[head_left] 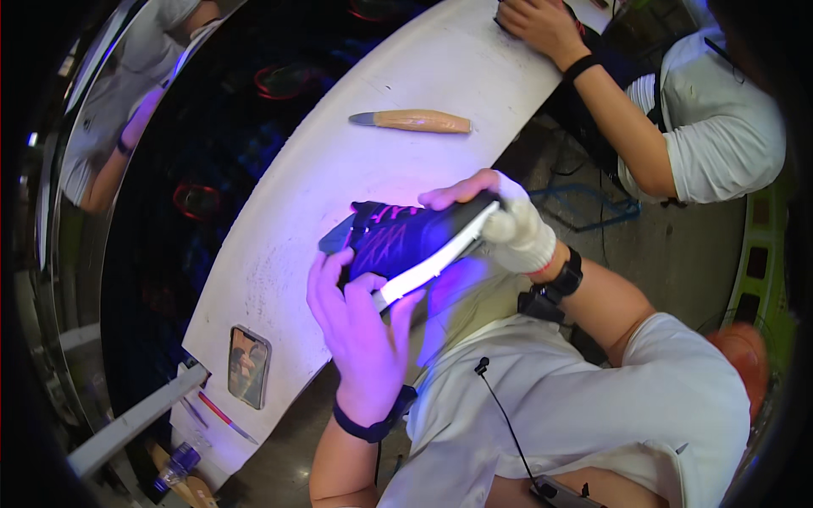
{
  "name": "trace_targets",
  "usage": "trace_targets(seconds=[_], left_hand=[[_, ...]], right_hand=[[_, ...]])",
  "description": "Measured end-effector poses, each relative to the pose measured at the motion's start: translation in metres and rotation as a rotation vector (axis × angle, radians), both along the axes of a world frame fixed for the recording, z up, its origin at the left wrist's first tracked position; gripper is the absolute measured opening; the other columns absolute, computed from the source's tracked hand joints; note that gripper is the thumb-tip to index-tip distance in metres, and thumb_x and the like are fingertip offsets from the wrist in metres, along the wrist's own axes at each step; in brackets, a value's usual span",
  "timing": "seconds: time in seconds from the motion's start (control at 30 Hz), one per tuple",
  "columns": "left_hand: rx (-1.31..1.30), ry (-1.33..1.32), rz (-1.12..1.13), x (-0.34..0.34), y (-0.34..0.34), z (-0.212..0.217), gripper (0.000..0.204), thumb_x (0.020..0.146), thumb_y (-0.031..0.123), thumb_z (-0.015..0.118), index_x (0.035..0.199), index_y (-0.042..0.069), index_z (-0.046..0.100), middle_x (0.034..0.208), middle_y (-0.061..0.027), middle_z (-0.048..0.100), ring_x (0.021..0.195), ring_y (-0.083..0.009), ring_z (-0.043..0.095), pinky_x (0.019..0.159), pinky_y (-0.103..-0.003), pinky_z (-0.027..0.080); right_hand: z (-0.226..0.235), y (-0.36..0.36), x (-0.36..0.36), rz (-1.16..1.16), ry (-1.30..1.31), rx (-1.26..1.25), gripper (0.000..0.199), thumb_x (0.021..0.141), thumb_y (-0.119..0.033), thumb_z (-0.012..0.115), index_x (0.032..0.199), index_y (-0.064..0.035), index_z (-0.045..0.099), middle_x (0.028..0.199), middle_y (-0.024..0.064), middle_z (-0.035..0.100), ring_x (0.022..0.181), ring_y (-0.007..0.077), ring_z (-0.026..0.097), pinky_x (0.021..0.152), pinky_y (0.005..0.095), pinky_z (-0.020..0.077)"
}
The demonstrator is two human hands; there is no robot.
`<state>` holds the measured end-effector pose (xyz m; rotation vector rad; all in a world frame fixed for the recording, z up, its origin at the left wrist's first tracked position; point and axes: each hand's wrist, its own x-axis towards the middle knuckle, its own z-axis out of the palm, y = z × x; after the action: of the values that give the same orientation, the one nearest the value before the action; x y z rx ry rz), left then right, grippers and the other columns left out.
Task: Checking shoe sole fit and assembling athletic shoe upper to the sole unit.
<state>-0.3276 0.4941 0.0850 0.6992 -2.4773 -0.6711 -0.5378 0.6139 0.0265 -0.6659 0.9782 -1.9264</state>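
Note:
A dark sneaker (398,241) with pink laces and a white sole is held tilted in front of me, over the table's near edge. My left hand (360,326), bare, has its fingers curled round one end of the shoe, thumb by the sole. At the other end my right hand (504,222), in a whitish glove with bare fingertips showing, grips the shoe over its upper and sole. A greyish flat piece (337,235) shows behind the shoe near my left fingers; whether it belongs to the shoe I cannot tell. Purple light falls on the shoe and left hand.
On the white table (279,229) lie a wooden-handled tool (415,121), a phone (249,367) and a thin red tool (227,415). A purple-capped bottle (178,466) is at lower left. Dark shoes (196,201) lie beyond the table edge. A co-worker's arm (622,110) reaches in at upper right.

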Motion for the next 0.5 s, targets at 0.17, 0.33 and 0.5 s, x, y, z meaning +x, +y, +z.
trace_targets(seconds=[0.17, 0.33, 0.5], left_hand=[[0.084, -0.194, -0.085, -0.006, -0.008, 0.009, 0.04, 0.081, 0.013, 0.088, 0.106, 0.002, 0.06, 0.138, -0.0251, 0.059, 0.133, -0.0527, 0.056, 0.113, -0.067, 0.043], [-0.039, -0.159, -0.073, -0.004, -0.007, 0.0, 0.042, 0.079, 0.018, 0.091, 0.105, 0.004, 0.061, 0.139, -0.0217, 0.064, 0.131, -0.0511, 0.06, 0.113, -0.067, 0.045], [0.067, -0.076, -0.042, 0.024, -0.028, -0.013, 0.049, 0.075, 0.021, 0.095, 0.109, 0.004, 0.064, 0.14, -0.0184, 0.067, 0.14, -0.0447, 0.056, 0.119, -0.059, 0.042]], right_hand=[[0.024, 0.011, -0.022, 0.049, 0.634, 0.348, 0.051, 0.074, -0.014, 0.093, 0.121, -0.0015, 0.077, 0.129, 0.013, 0.076, 0.118, 0.0229, 0.072, 0.104, 0.035, 0.0552], [0.034, 0.006, -0.02, 0.021, 1.003, 0.278, 0.046, 0.072, -0.025, 0.093, 0.111, -0.0027, 0.08, 0.12, 0.0172, 0.078, 0.117, 0.0311, 0.073, 0.102, 0.0393, 0.0564], [0.054, -0.008, -0.031, 0.302, 1.388, 0.564, 0.043, 0.075, -0.026, 0.089, 0.11, -0.0023, 0.08, 0.114, 0.019, 0.078, 0.1, 0.0329, 0.077, 0.088, 0.0381, 0.0603]])
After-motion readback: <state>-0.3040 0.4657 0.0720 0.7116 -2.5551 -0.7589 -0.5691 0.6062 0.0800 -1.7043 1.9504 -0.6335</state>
